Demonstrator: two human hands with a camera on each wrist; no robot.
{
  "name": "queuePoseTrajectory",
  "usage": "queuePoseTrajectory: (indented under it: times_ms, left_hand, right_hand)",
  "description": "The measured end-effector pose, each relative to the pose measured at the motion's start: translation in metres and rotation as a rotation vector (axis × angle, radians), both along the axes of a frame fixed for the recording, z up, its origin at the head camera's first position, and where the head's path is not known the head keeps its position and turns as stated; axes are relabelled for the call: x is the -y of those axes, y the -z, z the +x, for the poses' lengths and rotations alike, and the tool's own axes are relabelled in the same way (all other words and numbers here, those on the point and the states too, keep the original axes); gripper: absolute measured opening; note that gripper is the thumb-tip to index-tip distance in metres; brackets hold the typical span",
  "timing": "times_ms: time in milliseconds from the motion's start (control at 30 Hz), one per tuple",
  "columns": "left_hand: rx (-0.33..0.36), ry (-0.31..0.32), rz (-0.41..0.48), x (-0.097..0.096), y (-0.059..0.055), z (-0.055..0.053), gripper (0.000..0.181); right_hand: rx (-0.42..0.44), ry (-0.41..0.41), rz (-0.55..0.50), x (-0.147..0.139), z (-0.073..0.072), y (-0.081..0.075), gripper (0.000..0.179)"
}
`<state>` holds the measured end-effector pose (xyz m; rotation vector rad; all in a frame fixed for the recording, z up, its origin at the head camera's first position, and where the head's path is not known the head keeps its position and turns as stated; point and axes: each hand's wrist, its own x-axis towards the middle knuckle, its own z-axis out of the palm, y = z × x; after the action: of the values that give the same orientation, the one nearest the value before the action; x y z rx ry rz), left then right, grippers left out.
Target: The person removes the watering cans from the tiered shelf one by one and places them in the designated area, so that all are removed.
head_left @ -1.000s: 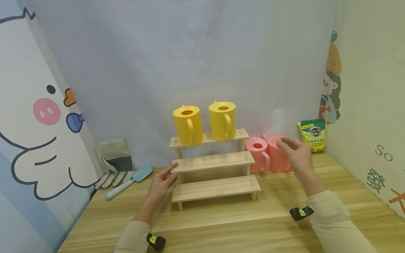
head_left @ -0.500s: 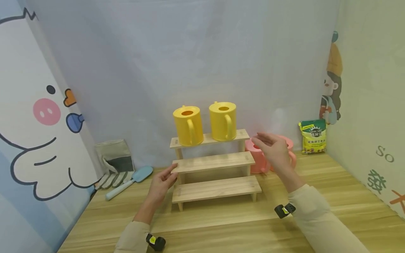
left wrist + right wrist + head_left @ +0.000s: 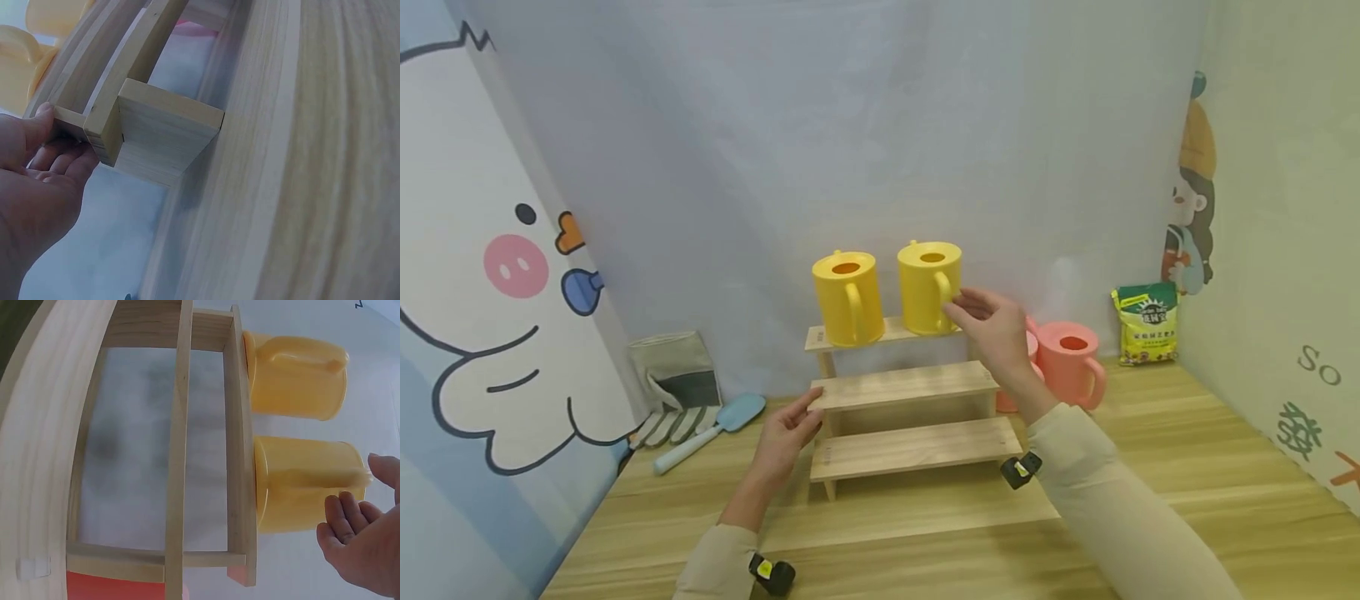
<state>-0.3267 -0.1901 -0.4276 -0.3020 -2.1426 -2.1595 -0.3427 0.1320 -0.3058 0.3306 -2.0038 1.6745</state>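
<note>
Fingers (image 3: 337, 519) parted, my right hand (image 3: 1000, 337) swings to one o'clock, right yellow can (image 3: 917, 287) now graspable; left hand (image 3: 784, 437) pinches the stand (image 3: 902, 386).

A wood-grain tabletop (image 3: 865, 542) bears a three-tier wooden stand (image 3: 902, 385), on whose top tier a left yellow watering can (image 3: 848, 300) and a right yellow watering can (image 3: 936, 287) stand upright, side by side and apart. To the stand's right are a pink watering can (image 3: 1066, 367) and a second, largely hidden pink one (image 3: 1007, 403), with a green-and-yellow packet (image 3: 1147, 325) upright near the back corner. At the left, a light-blue trowel (image 3: 700, 442) lies just beside fabric gloves (image 3: 673, 375), their cuff propped up.
</note>
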Motion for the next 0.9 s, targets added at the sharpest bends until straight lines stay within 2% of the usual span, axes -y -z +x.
queuePoseTrajectory:
  times_ms: [267,433,733,900]
  left_hand:
    - [-0.006,-0.019,-0.002,0.001,0.000,-0.001,0.045]
    - [-0.003,-0.014,0.003,0.000,0.001,-0.001,0.045]
    - [-0.012,-0.016,0.005,0.002,0.002,0.002,0.045]
    - [-0.013,-0.007,0.000,0.000,0.000,0.001,0.046]
  right_hand:
    - [0.033,0.033,0.014,0.011,-0.007,-0.011,0.046]
    - [0.021,0.042,-0.001,0.015,-0.011,-0.016,0.042]
    - [0.014,0.061,-0.007,0.027,-0.020,-0.013,0.040]
    - [-0.010,0.110,-0.054,0.030,-0.022,-0.012,0.037]
